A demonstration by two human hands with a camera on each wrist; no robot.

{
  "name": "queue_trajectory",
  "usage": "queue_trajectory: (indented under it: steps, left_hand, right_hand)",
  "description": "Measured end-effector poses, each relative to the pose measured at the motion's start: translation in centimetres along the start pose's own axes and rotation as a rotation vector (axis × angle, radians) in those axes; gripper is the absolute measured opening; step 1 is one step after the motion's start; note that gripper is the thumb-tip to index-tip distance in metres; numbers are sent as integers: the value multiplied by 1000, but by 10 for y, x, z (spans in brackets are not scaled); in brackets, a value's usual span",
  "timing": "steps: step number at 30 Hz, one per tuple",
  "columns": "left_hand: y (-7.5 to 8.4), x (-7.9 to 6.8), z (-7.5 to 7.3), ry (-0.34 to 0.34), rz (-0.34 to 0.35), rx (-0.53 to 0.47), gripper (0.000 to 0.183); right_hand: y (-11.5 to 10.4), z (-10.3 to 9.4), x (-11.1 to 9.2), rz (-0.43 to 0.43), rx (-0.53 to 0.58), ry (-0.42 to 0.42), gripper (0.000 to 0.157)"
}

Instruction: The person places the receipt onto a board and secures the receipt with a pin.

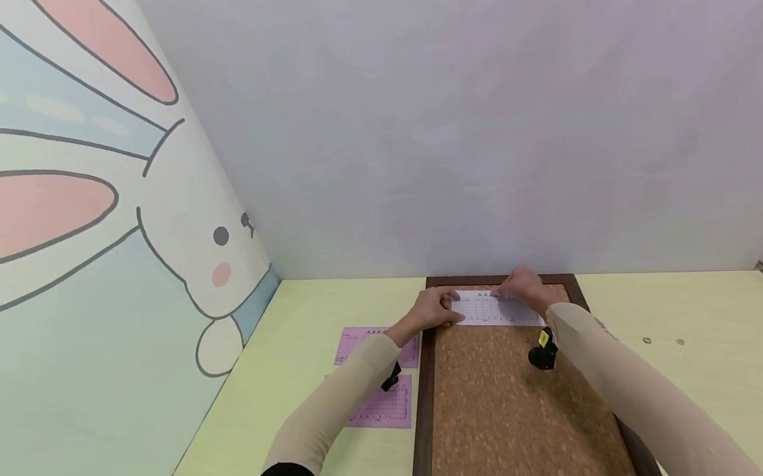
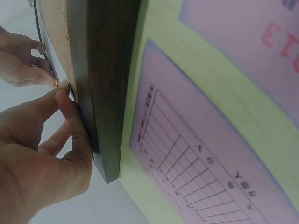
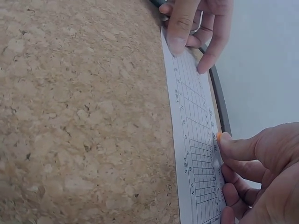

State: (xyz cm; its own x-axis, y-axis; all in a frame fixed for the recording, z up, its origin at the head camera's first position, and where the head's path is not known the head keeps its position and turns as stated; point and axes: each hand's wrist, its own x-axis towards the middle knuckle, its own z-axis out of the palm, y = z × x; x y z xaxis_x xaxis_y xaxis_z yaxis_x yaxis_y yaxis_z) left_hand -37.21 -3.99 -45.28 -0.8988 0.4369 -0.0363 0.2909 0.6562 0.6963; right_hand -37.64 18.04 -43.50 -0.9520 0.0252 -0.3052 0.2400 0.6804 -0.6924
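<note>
A white printed form slip (image 1: 495, 313) lies along the far end of a cork board (image 1: 496, 416) with a dark wooden frame. My left hand (image 1: 430, 310) is at the slip's left end; in the right wrist view its thumb (image 3: 176, 45) and a finger press the paper. Between the thumb and index finger of my right hand (image 1: 525, 288) is a small orange push pin (image 3: 219, 136), held at the slip's top edge, its point hidden. Several fingers of that hand are curled beside the paper.
Two pink form slips, an upper one (image 1: 362, 336) and a lower one (image 1: 391, 409), lie on the pale yellow table (image 1: 320, 310) left of the board. Two small round items (image 1: 647, 340) sit to its right. A grey wall (image 1: 482, 148) rises behind.
</note>
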Motion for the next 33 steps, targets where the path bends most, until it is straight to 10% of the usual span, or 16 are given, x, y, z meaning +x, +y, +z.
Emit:
queue_trajectory:
  steps: [33]
  left_hand:
    - [-3, -5, 2, -6, 22, 21, 34]
  right_hand:
    - [6, 15, -6, -52, -103, 136, 21]
